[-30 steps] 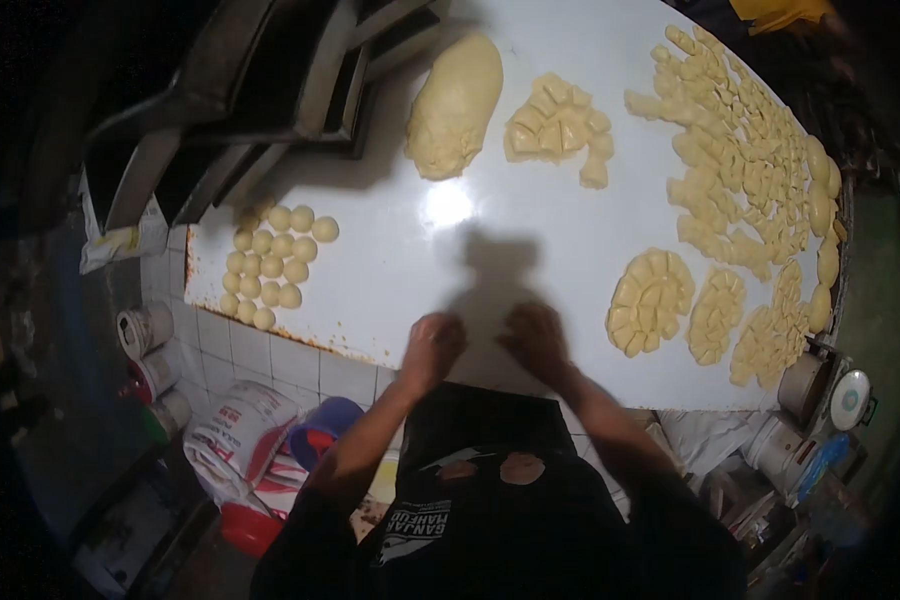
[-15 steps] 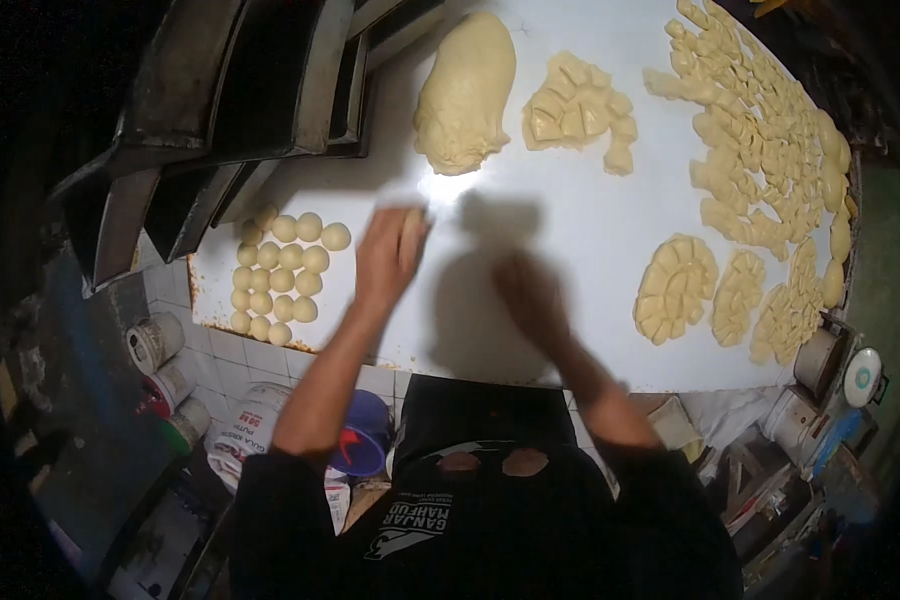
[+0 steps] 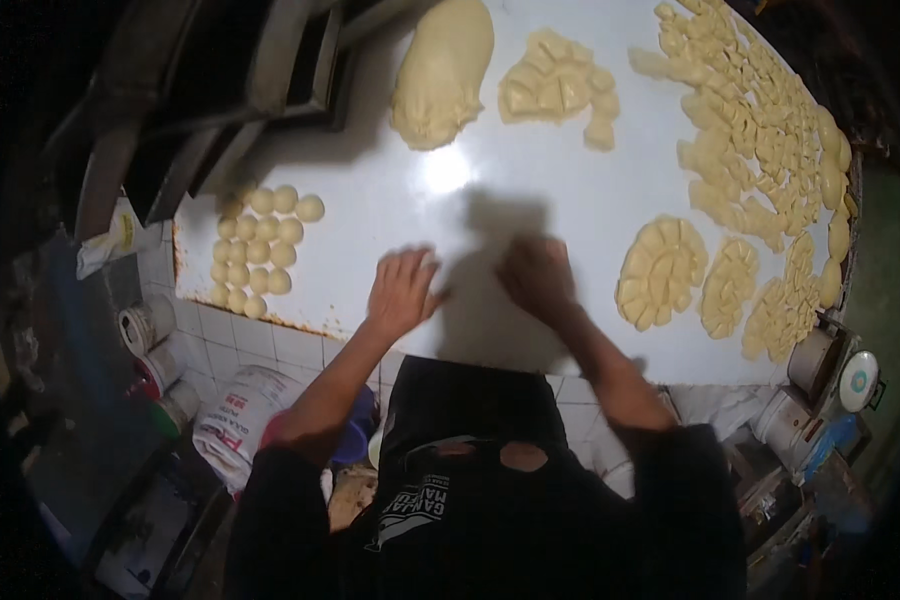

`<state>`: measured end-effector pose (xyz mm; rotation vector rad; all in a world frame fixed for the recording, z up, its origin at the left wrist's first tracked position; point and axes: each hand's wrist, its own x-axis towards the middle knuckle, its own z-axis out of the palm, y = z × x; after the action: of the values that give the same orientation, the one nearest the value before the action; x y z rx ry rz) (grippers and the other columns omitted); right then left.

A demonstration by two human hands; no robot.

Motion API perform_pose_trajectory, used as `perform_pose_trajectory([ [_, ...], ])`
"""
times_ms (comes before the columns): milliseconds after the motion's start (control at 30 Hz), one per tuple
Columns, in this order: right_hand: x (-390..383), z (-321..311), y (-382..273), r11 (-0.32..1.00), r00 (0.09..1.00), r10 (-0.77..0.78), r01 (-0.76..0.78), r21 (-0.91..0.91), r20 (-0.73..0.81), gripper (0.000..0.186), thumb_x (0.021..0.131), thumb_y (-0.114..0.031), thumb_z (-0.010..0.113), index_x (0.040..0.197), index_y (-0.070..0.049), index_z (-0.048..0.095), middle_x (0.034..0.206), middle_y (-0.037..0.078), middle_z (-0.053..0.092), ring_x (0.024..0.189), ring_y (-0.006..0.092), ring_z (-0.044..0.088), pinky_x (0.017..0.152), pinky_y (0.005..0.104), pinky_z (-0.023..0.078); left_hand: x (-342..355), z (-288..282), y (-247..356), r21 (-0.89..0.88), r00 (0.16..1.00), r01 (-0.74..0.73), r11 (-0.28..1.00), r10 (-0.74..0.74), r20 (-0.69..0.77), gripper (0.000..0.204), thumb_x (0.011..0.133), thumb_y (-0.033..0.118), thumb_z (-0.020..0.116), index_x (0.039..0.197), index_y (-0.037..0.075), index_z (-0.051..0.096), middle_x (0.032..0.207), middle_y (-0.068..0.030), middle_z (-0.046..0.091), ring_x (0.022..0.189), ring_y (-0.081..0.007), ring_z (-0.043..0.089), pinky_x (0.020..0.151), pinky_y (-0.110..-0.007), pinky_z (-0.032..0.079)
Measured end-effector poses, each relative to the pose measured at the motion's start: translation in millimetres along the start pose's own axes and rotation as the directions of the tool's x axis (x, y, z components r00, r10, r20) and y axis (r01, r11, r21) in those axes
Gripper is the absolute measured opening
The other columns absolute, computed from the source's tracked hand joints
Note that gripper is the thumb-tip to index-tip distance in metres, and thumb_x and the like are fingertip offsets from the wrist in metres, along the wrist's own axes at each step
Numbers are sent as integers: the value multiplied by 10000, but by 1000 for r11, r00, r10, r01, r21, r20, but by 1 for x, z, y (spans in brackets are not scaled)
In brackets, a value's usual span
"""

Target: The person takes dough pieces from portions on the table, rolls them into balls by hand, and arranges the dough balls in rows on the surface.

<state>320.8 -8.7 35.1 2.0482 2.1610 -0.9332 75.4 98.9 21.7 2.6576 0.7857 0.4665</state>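
My left hand (image 3: 402, 290) is palm down over the white tabletop (image 3: 370, 200), its fingers curled in a cup and the thumb out to the side. Whatever lies beneath that palm is hidden. To its right, my right hand (image 3: 536, 274) is also palm down and closed, smeared by motion, its underside out of sight. Small round dough balls (image 3: 260, 240) stand in rows to the left of my left hand. Beyond both hands rests a large smooth lump of dough (image 3: 442, 75). A scored round of cut dough (image 3: 660, 272) lies to the right of my right hand.
Dark metal pans (image 3: 270, 70) are stacked at the far left. More cut dough (image 3: 555, 85) sits at the back, with many small pieces (image 3: 750, 130) along the right side. Buckets (image 3: 148, 325) and a white sack (image 3: 235, 420) stand below the table's left front edge.
Both hands have shifted toward the table's near edge in the picture. My left hand has turned from a sideways fist to palm down. The view has moved slightly.
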Motion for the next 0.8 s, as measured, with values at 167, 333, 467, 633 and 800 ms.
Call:
perform_pose_trajectory([
  [167,-45,88,-13,965,776,-230,259,-35,-588,251,972,-364,660,945,-129,743,955,102,698,945,328,683,782,494,514,-76,46,32,-76,949,203,976,-177,262,300,836,235,832,1011,97,632,1103,-151,613,1024,-352,581,875,-486,458],
  [333,21,13,22,981,862,-161,89,-170,-481,240,942,-368,708,836,-154,721,926,81,704,985,331,655,933,534,474,4,7,5,-5,948,273,962,-270,-167,261,824,217,841,973,105,658,965,-93,659,946,-329,632,859,-475,465],
  [467,-9,112,-2,986,819,-129,45,-163,-559,279,958,-358,700,841,-105,711,988,133,696,1028,351,642,970,559,461,-48,48,49,-182,961,276,944,-267,72,215,836,186,821,961,96,672,1018,-131,674,1056,-362,652,916,-510,494],
  [633,5,12,34,997,979,74,-74,10,-192,296,895,-274,804,1069,-67,683,1056,161,682,1100,373,612,966,495,453,-30,16,6,10,956,264,965,-260,-135,203,858,228,805,970,113,680,1022,-111,640,968,-330,597,842,-495,488],
  [800,-23,63,-4,979,845,-39,140,151,-534,356,807,-229,890,1060,-101,673,1153,150,642,1119,390,595,970,493,468,-48,49,48,-295,980,95,951,-141,-140,98,883,186,762,908,116,698,973,-88,649,995,-312,633,895,-481,494],
])
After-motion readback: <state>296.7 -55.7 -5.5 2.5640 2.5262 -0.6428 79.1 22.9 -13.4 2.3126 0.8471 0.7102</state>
